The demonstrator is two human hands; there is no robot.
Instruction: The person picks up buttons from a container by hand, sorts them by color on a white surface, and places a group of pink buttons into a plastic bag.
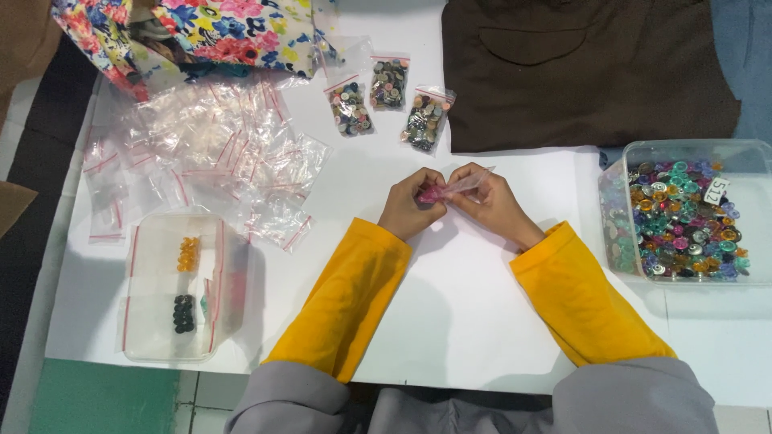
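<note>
My left hand [412,207] and my right hand [489,202] meet over the middle of the white table [450,321]. Together they pinch a small clear plastic bag [458,186] with pink buttons in its left end. The bag's open end sticks out to the upper right, over my right fingers. Both arms wear yellow sleeves.
A clear box [690,210] full of mixed coloured buttons stands at the right. Three filled button bags [389,103] lie at the back centre. A heap of empty clear bags [209,153] spreads at the left, above a clear lidded box [173,288]. Brown cloth [587,72] lies at the back right, a floral bag [201,32] at the back left.
</note>
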